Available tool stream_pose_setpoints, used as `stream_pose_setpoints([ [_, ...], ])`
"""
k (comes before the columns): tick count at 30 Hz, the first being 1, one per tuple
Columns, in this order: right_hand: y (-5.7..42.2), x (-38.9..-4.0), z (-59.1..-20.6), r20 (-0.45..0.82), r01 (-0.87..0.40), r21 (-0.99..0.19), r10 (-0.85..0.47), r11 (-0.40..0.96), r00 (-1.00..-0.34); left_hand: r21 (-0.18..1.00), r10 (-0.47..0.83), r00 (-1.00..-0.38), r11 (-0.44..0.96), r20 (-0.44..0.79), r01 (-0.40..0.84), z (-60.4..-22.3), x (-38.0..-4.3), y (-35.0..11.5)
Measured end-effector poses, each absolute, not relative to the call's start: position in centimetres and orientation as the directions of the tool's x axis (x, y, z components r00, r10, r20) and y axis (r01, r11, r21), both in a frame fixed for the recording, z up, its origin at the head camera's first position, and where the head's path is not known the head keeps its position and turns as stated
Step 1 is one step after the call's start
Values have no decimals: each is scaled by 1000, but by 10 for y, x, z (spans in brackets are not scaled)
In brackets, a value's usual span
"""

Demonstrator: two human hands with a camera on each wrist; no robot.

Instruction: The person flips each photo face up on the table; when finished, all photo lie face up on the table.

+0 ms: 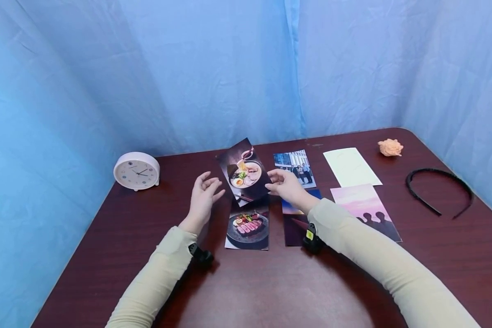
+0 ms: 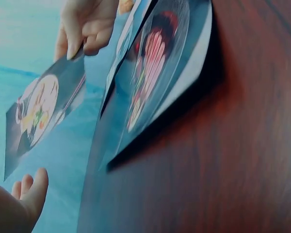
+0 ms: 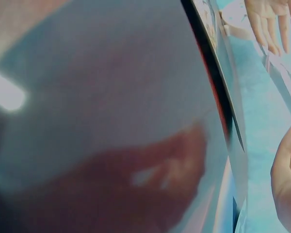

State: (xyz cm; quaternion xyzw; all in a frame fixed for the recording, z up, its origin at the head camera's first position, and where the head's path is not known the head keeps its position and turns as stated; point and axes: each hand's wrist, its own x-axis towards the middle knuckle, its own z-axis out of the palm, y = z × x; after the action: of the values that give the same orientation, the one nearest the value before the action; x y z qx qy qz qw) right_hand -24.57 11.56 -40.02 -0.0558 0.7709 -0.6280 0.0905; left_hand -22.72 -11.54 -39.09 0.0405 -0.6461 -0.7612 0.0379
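My right hand point(image 1: 286, 184) pinches the lower right corner of a ramen photo point(image 1: 246, 175), which is held up and tilted over the table. The left hand point(image 1: 205, 198) is beside the photo's left edge, its fingers loosely bent and holding nothing; in the left wrist view a gap shows between its fingers point(image 2: 33, 191) and the photo. Below the ramen photo, a photo of sliced steak on a plate point(image 1: 248, 230) lies on the table. Under the right forearm a dark blue sunset photo point(image 1: 293, 232) is partly hidden.
Behind the right hand lies a photo of people by a building point(image 1: 297, 166). Farther right are a pale blank card point(image 1: 350, 166) and a pink-sky silhouette photo point(image 1: 362, 202). A white clock point(image 1: 136, 171) stands at left; a black headband point(image 1: 438, 172) and peach crumpled ball point(image 1: 390, 147) lie right.
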Motion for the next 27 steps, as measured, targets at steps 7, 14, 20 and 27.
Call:
stream_pose_setpoints([
  [7,110,-244,-399,-79,67,-992,-110,108,-991,996,-28,-999,-87,-34,-32,-397,-225,-94],
  [14,103,-245,-400,-79,78,-997,-57,22,-995,994,-12,-1000,-113,-7,-6,-396,-223,-85],
  [20,102,-246,-401,-84,85,-996,-26,-33,-996,990,7,-1000,-138,20,19,-399,-224,-85],
  [27,101,-244,-401,-78,79,-996,-25,-42,-997,992,-8,-999,-121,44,45,-400,-226,-85],
])
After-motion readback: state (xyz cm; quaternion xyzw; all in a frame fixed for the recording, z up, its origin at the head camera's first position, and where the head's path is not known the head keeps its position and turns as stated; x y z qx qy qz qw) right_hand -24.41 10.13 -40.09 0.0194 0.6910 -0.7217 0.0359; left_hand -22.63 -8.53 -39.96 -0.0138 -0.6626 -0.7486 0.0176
